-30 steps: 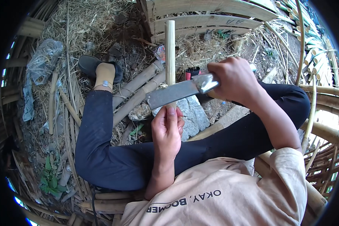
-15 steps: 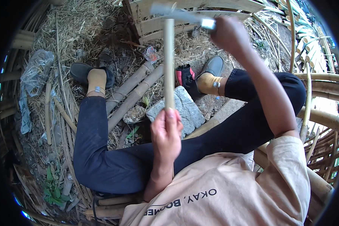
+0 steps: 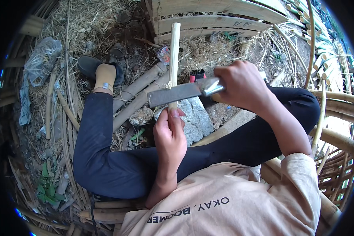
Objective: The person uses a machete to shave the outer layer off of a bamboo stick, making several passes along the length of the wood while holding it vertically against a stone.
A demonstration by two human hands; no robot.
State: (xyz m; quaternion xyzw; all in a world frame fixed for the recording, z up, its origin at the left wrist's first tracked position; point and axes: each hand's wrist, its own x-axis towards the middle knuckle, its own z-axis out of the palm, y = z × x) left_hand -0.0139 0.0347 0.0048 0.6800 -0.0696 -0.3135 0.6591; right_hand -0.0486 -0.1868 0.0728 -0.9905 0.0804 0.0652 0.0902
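Observation:
My left hand [image 3: 170, 135] is closed round the lower end of a pale bamboo stick [image 3: 175, 51], which stands up away from me with my thumb along it. In my right hand [image 3: 246, 84] is the handle of a broad-bladed chopping knife [image 3: 175, 95]. Its dark blade lies across the stick just above my left fingers, and a small curl of shavings [image 3: 168, 85] shows at the blade's upper edge. Behind the stick's lower part sits a large grey stone [image 3: 194, 120], partly hidden by the blade and my hand.
Bamboo poles [image 3: 141, 90] lie on the straw-strewn ground between my legs. A wooden slat panel [image 3: 212, 25] stands ahead. Cut bamboo [image 3: 326, 59] is piled at the far right. A clear plastic bag [image 3: 43, 61] lies at left, and a red-and-black object [image 3: 197, 75] sits beyond the stone.
My right hand has brought the knife down and toward me, from beyond the stick's tip to across its lower part. My left hand keeps its hold, shifted slightly.

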